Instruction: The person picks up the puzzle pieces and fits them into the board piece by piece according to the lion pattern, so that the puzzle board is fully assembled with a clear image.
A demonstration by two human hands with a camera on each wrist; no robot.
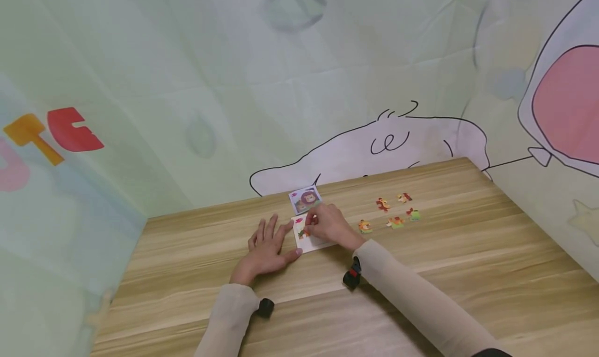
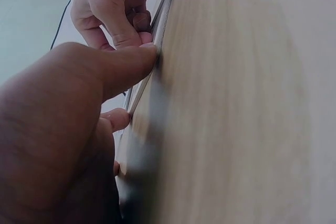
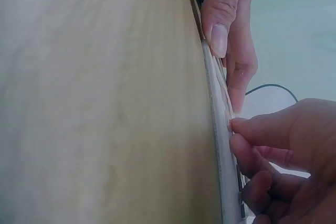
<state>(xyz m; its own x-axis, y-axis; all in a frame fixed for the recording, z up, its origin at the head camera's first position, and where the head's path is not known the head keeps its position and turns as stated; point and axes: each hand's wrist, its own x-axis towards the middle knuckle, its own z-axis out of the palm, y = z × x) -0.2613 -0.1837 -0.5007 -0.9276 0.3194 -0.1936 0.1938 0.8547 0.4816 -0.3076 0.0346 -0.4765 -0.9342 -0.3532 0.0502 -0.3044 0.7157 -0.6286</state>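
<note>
1 board point(image 1: 314, 244), 1 picture card point(image 1: 305, 199), 5 loose pieces point(image 1: 396, 222).
Left hand point(image 1: 265, 252) spread; right hand point(image 1: 331, 225) pinching, probably another piece, view blocked.

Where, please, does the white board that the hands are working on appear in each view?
Head: the board lies below and slightly right of centre.
Left wrist: the board is a thin slanting edge, upper left of centre.
Right wrist: the board is a pale strip, right of centre.
Shared landmark: the left thumb, at the board's edge.
</note>
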